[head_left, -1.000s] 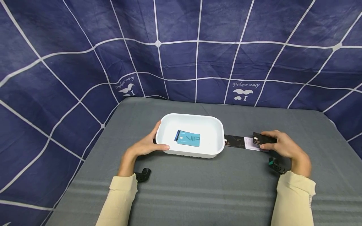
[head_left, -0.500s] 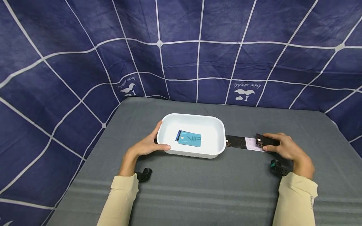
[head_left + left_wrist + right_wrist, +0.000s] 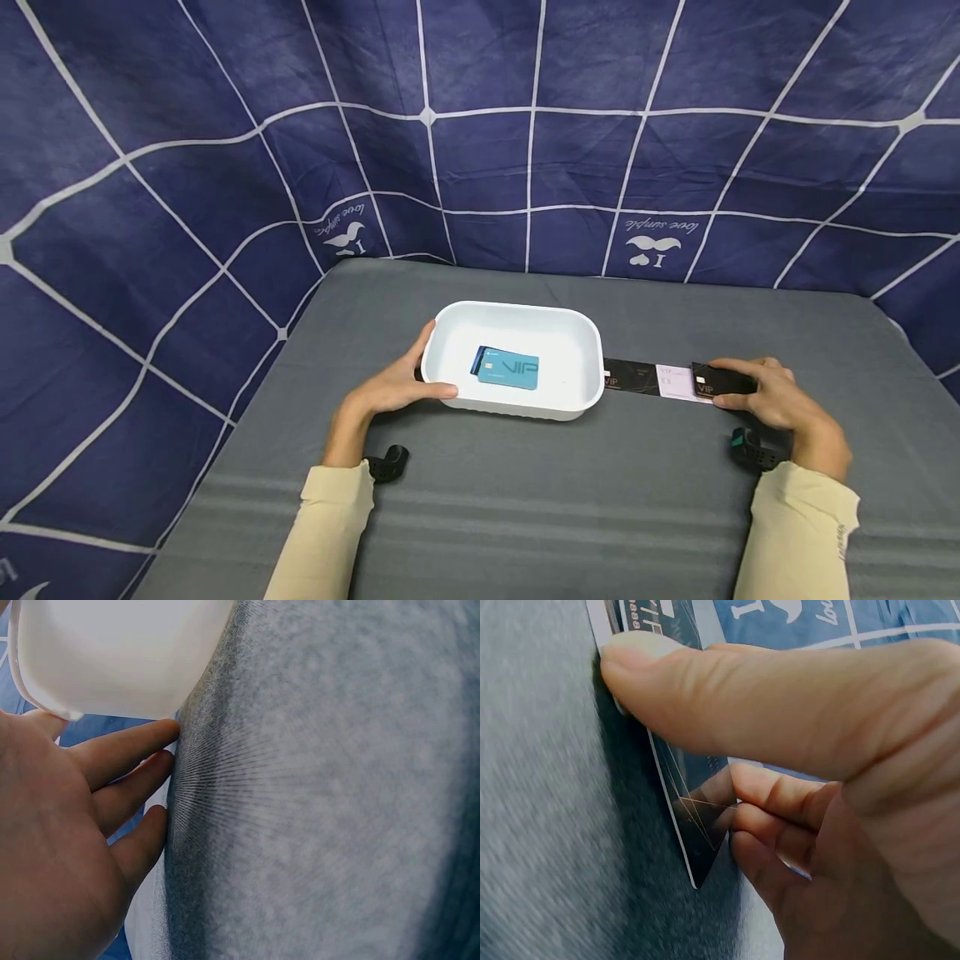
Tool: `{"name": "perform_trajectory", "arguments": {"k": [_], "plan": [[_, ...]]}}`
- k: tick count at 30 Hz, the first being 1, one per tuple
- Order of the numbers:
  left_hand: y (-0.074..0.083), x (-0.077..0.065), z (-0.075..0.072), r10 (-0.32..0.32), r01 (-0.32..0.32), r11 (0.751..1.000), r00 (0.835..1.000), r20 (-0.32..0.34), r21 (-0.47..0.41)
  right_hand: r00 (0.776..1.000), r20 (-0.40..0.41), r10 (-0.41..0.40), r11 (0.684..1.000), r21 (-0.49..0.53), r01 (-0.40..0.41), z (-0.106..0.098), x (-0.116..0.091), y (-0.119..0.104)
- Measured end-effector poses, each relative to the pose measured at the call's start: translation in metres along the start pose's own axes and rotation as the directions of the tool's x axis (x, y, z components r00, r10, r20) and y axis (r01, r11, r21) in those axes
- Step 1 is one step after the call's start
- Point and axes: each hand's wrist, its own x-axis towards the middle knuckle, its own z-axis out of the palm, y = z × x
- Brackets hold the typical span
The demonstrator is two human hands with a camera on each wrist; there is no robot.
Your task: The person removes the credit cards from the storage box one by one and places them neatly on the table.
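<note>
My left hand holds the left end of a white plastic box, thumb on the front wall and index finger along the left rim. In the left wrist view the other fingers extend below the box to the cloth. Inside the box lies a light blue VIP card over a darker blue card. My right hand pinches a black VIP card by its long edges, low over the right end of a pale pink card. Thumb and fingers meet its opposite edges in the right wrist view.
Another black VIP card lies between the box and the pink card, in one row with it. Grey cloth covers the table. A blue gridded curtain stands behind it. Both wrists wear black straps.
My right hand has moved slightly right and lowered the black card onto the pink card's right end. The left hand keeps its hold on the box; the view has shifted a little.
</note>
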Motion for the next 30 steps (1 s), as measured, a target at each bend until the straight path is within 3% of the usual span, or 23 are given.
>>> {"name": "perform_trajectory", "arguments": {"k": [9, 17, 30], "plan": [[-0.001, 0.002, 0.001, -0.036, 0.036, 0.999, 0.999, -0.008, 0.011, 0.998, -0.065, -0.017, 0.999, -0.047, 0.014, -0.005, -0.006, 0.009], [-0.003, 0.002, 0.0, -0.039, 0.039, 0.999, 0.999, -0.009, 0.013, 0.998, 0.013, 0.066, 0.996, -0.06, -0.065, -0.011, -0.011, 0.012], [-0.003, 0.004, 0.0, -0.037, 0.037, 0.999, 0.999, -0.007, 0.015, 0.998, 0.008, 0.057, 0.994, -0.09, -0.056, -0.014, -0.012, 0.012]]}}
